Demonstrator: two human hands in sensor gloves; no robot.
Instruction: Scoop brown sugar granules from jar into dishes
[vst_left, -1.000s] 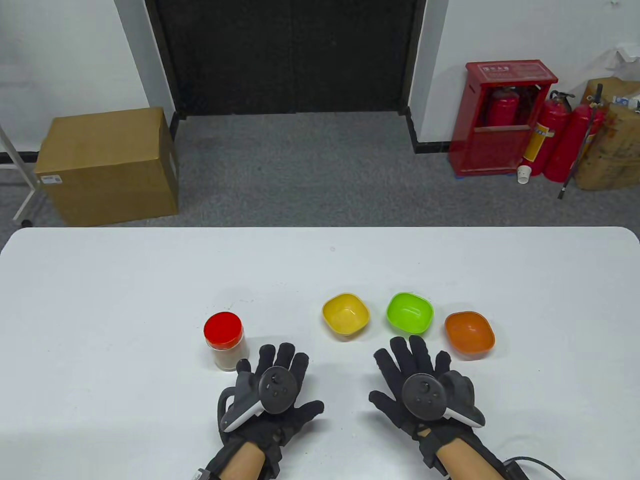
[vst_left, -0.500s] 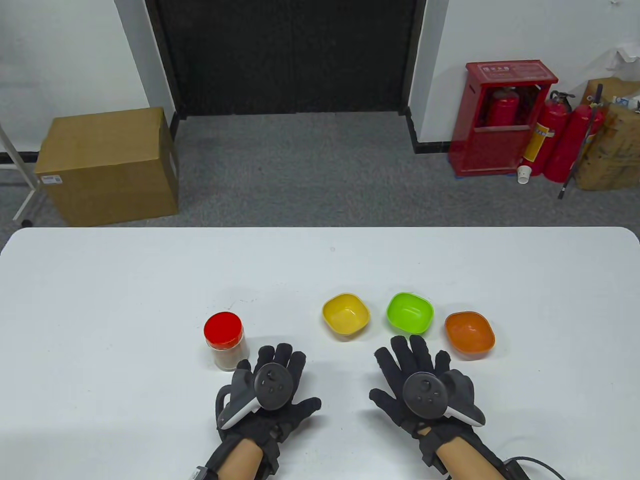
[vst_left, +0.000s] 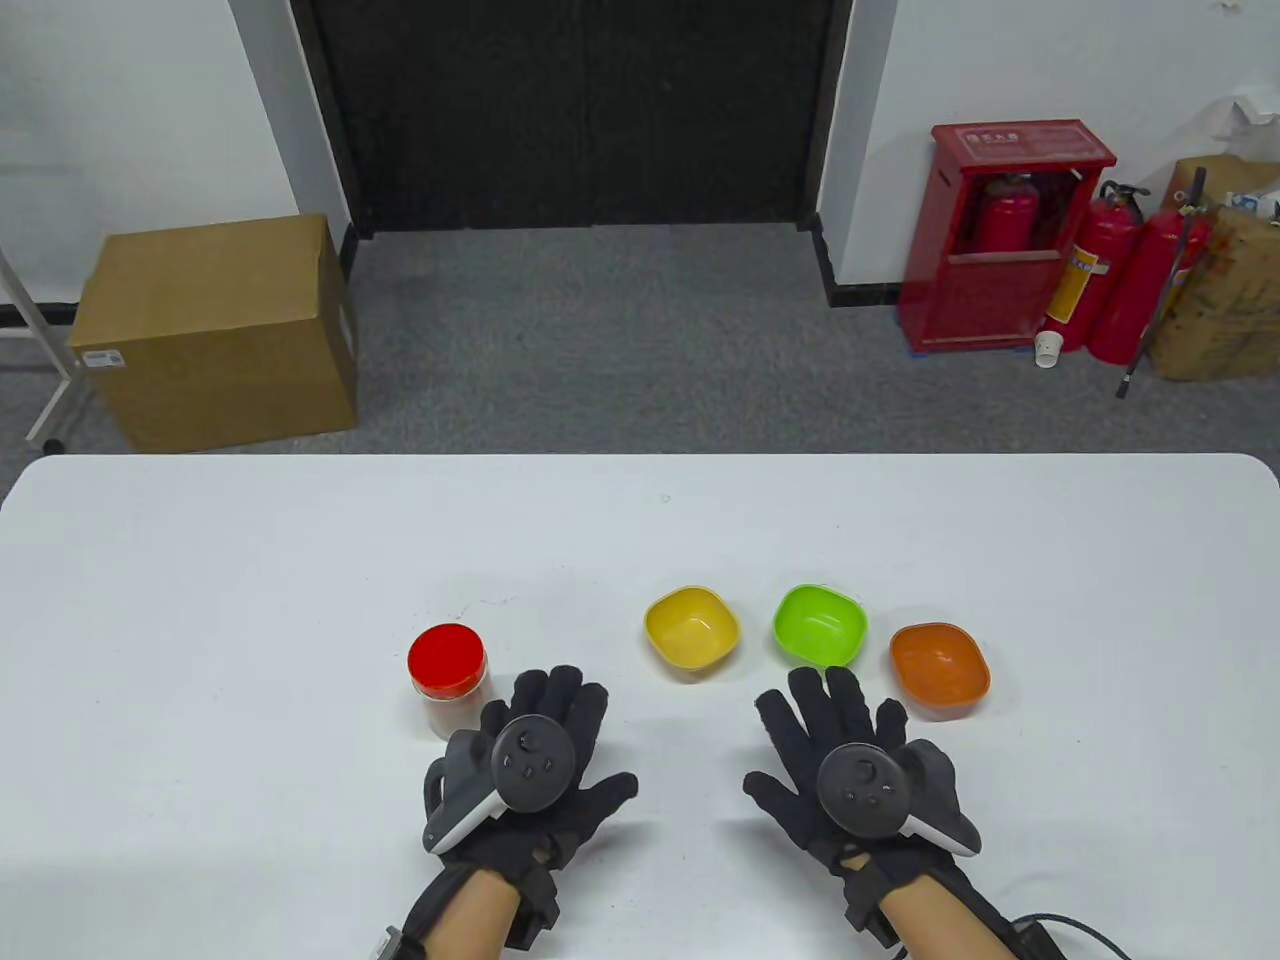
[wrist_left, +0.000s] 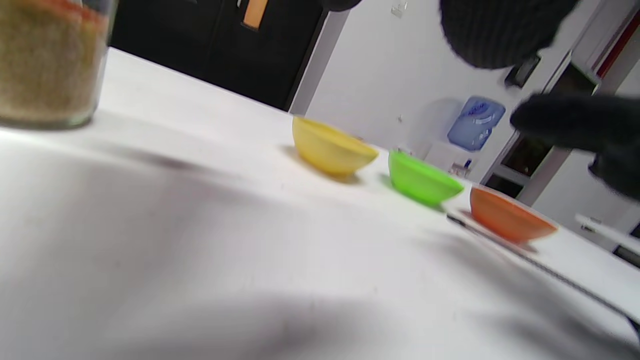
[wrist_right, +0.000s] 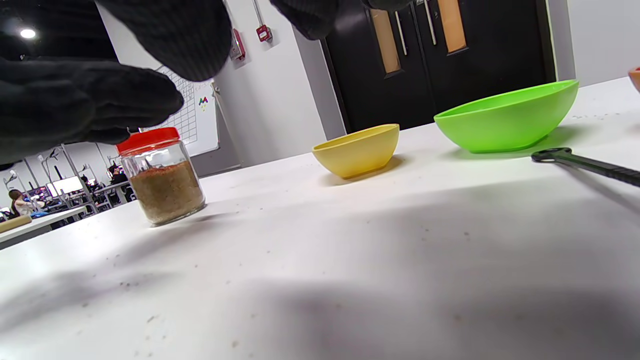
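— Two gloved hands are out over the white table (vst_left: 200, 560), palms down. Starting on the left: what's beside the left hand (vst_left: 540, 790)?

— Just off its little-finger side stands the jar (vst_left: 447, 680), upright, red lid (vst_left: 446, 658) on, brown sugar granules (wrist_right: 167, 192) filling the lower part of the glass. That hand's outer fingers lie very near the jar; I can't tell whether they touch it.

— And how does that hand lie?

— Spread flat, fingers straight, thumb out to the side, nothing in it. A tracker (vst_left: 520, 765) sits on its back.

— Moving rightward?

— Beyond the gap between the two hands sits the yellow dish (vst_left: 691, 628). It's ahead of the left hand's thumb side and clear of both hands.

— Then the right hand (vst_left: 850, 780)?

— Also splayed flat, fingers straight, holding nothing. Straight ahead of its fingertips (vst_left: 835, 685) is the green dish (vst_left: 820, 626), close but apart. Off its little-finger side, just ahead, sits the orange dish (vst_left: 939, 668).

— Anything under that hand?

— From the right wrist view, a dark slim utensil handle (wrist_right: 585, 164) lies on the table in front of the green dish, near the right hand's fingers. What kind of tool it is I can't make out.

— Do the dishes hold anything?

— All three look empty from above.
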